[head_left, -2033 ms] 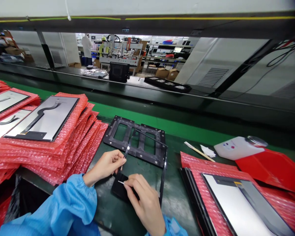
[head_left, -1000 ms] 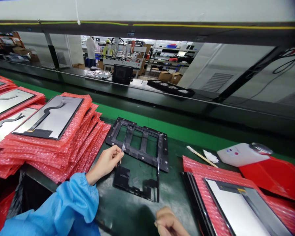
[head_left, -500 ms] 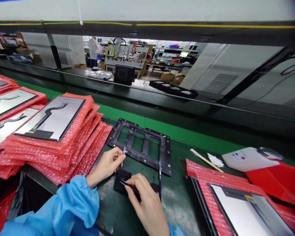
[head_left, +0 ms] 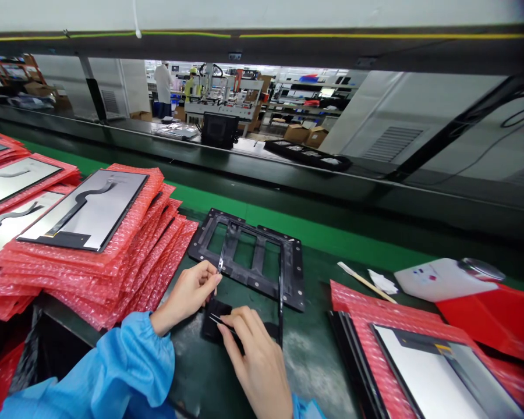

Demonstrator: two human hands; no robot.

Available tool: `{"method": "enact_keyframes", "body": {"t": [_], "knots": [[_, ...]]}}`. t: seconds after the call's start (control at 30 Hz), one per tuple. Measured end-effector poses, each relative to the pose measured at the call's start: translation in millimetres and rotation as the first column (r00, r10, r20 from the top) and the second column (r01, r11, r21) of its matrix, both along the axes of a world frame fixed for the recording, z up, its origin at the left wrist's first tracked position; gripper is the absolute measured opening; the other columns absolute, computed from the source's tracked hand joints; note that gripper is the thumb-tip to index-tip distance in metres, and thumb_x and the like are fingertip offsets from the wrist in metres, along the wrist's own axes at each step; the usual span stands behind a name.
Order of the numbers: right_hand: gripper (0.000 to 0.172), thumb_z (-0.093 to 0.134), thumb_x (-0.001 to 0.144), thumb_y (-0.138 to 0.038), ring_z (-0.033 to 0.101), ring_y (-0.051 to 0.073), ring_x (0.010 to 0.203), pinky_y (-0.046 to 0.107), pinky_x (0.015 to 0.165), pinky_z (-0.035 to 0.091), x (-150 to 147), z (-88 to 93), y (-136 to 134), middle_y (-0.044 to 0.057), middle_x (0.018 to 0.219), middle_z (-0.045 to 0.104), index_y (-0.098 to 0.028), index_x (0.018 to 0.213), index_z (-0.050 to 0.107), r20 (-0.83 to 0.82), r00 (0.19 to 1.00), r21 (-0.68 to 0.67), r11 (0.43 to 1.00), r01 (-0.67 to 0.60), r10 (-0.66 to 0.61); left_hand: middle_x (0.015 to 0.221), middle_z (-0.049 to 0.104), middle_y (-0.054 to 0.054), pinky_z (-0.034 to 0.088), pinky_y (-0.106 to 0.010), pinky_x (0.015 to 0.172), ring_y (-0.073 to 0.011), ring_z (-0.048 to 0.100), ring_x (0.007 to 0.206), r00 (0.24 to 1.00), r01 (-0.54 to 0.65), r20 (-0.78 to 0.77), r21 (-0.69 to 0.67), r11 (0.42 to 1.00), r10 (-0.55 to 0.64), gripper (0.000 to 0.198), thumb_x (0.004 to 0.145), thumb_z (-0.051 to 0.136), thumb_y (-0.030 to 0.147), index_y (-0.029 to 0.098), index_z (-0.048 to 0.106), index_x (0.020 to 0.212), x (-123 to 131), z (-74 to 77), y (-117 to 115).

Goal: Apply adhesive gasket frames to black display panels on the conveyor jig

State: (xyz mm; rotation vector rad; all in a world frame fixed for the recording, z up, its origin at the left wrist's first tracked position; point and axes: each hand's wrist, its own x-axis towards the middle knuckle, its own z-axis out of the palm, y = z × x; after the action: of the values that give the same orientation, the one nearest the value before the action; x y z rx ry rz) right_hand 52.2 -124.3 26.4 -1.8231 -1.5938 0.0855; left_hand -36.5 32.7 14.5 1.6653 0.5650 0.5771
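My left hand [head_left: 191, 295] is closed, pinching the left side of a thin black frame [head_left: 281, 302] between thumb and fingertips. The frame's far part overlaps a black plate-like fixture [head_left: 295, 270] with rectangular openings, and its near part reaches back toward me. My right hand [head_left: 257, 358] is closed around a pair of tweezers [head_left: 216, 319], their tips pointing left beside my left fingers. Below the tips lies a small black block [head_left: 210, 330] on the dark green bench. My right hand hides part of the frame's near end.
Red bubble-wrap sleeves with display panels [head_left: 87, 209] on top are piled at left. At right lie another panel [head_left: 432, 372], a white bottle [head_left: 441, 279], a wooden-handled swab [head_left: 364, 280] and a crumpled wipe [head_left: 382, 281]. A shelf [head_left: 262, 49] crosses overhead. People stand far behind.
The view has shifted slightly. My right hand and the tweezers have moved a little to the left. My left hand keeps its pinch on the frame.
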Motion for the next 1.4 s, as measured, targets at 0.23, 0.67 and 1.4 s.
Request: {"method": "enact_keyframes", "body": {"t": [0.23, 0.67, 1.4], "knots": [[0.015, 0.042, 0.098, -0.026, 0.057, 0.02, 0.086, 0.031, 0.069, 0.046, -4, -5.3, 1, 0.005, 0.09, 0.056, -0.022, 0.095, 0.056, -0.026, 0.999, 0.034, 0.999, 0.038, -0.037, 0.064, 0.055, 0.004, 0.035, -0.016, 0.04, -0.0064, 0.046, 0.042, 1.0, -0.016, 0.0, -0.005, 1.0, 0.016, 0.033, 0.088, 0.052, 0.05, 0.018, 0.051, 0.085, 0, 1.0, 1], [0.013, 0.045, 0.097, -0.022, 0.056, 0.019, 0.085, 0.03, 0.072, 0.041, -3, -4.2, 4, 0.003, 0.088, 0.056, -0.022, 0.087, 0.052, -0.168, 0.985, 0.047, 0.998, -0.033, 0.04, 0.064, 0.054, 0.004, 0.037, -0.016, 0.039, -0.0064, 0.047, 0.042, 1.0, -0.008, 0.003, -0.009, 1.0, 0.008, 0.029, 0.09, 0.051, 0.046, 0.018, 0.05, 0.086, -1, 3.1, 1], [0.012, 0.047, 0.095, -0.021, 0.055, 0.016, 0.077, 0.026, 0.066, 0.042, -1, 11.7, -35, 0.004, 0.082, 0.056, -0.021, 0.085, 0.053, -0.348, 0.863, 0.059, 0.928, -0.368, 0.365, 0.065, 0.055, 0.004, 0.034, -0.014, 0.036, -0.0054, 0.044, 0.041, 0.999, -0.035, 0.028, -0.007, 0.999, 0.036, 0.027, 0.091, 0.05, 0.045, 0.018, 0.049, 0.087, 0, -8.7, 10]]}}
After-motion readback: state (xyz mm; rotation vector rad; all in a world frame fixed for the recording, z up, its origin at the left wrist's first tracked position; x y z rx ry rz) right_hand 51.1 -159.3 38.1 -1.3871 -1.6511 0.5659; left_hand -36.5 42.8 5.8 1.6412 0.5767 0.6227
